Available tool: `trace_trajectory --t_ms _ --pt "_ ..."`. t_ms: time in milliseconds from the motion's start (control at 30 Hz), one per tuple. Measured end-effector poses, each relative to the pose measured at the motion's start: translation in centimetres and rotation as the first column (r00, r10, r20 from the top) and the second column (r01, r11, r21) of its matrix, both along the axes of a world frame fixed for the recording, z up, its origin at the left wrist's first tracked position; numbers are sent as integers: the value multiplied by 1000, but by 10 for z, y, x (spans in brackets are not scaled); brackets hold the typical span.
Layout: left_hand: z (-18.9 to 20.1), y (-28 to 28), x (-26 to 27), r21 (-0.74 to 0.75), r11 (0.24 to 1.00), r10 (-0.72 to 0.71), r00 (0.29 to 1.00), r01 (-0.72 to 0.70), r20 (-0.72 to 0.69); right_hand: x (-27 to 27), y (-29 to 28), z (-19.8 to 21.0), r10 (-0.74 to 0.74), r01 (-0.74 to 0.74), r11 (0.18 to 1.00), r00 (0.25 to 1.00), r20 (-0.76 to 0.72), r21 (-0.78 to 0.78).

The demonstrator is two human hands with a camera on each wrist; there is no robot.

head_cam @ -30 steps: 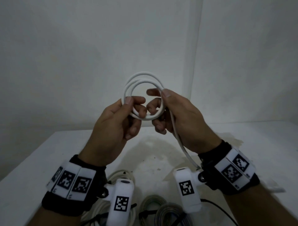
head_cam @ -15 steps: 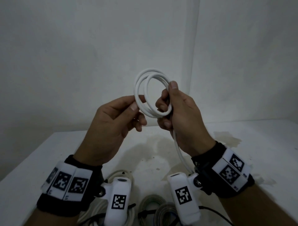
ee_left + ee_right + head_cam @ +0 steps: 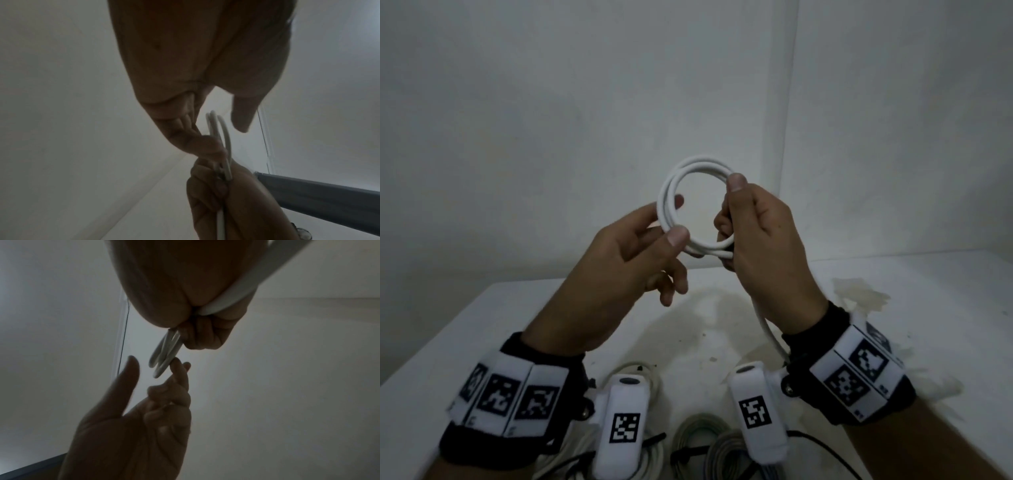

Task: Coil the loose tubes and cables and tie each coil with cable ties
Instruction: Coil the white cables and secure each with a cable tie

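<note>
A white cable coil (image 3: 666, 198) of about three loops is held upright in the air above the table, facing me. My right hand (image 3: 729, 205) grips its right side, thumb on top and fingers curled through the ring. The cable's loose tail (image 3: 767, 329) drops from that fist past the right wrist. My left hand (image 3: 677, 219) is at the coil's left side with the loops between thumb and index finger. In the right wrist view the left thumb stands apart from the coil (image 3: 164, 356), and only a fingertip (image 3: 176, 365) touches its edge.
On the white table (image 3: 482, 325) below my wrists lie a white coil (image 3: 650, 375) and grey coils (image 3: 698, 431), with black ties and a black cable (image 3: 822, 443). A crumpled pale patch (image 3: 859, 294) sits at the right. Walls meet in a corner behind.
The coil has turned from edge-on to face me. My left hand let go of its pinch and spread around the left side. The right hand kept its grip.
</note>
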State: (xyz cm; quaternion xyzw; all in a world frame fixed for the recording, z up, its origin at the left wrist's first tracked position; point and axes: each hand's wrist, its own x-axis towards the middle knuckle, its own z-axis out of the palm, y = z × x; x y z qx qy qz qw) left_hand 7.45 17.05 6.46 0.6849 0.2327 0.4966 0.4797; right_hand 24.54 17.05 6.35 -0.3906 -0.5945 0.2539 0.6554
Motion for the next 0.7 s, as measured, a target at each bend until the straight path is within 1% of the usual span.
trace_trajectory --t_ms 67,133,200,233,267,300,367,400,433,467,500,533,633,700 --pt "-1 1 2 23 998 65 998 -65 25 -2 -1 -1 -25 24 1000 999 32 14" --pt "-3 2 2 37 996 75 997 -76 12 -2 -1 -1 -24 24 1000 999 37 11" --pt "-2 1 2 17 999 42 999 -43 33 -1 -2 1 53 -53 998 999 -9 -39" --pt "-1 1 2 -6 1000 24 998 -23 66 0 -2 3 125 -131 988 990 -68 -83" --pt "0 1 2 -34 999 15 994 -11 110 1 -3 5 214 -235 964 964 -156 -128" --pt "1 1 2 -60 998 21 987 -11 158 2 -3 7 306 -352 923 916 -258 -153" --pt "2 2 4 -84 996 45 968 -25 247 3 -4 10 457 -551 825 781 -426 -125" --pt "2 3 6 -86 996 53 956 -29 288 3 -4 10 511 -614 784 721 -468 -91" --pt "1 2 8 -89 996 57 945 -30 322 1 -3 9 546 -647 760 683 -485 -55" --pt "0 1 11 -90 996 55 937 -26 344 -1 -3 7 565 -654 756 669 -483 -22" --pt "-1 0 13 -82 996 53 938 -27 343 -3 -2 6 566 -639 769 677 -471 7" --pt "-2 -1 14 -64 998 46 948 -27 316 -4 -3 5 550 -605 796 704 -449 25" --pt "0 -4 10 -35 999 16 986 -11 165 -1 -5 6 410 -433 901 858 -309 -4" --pt "4 -3 4 -76 997 21 987 -8 159 3 -6 8 318 -332 942 930 -183 -49"
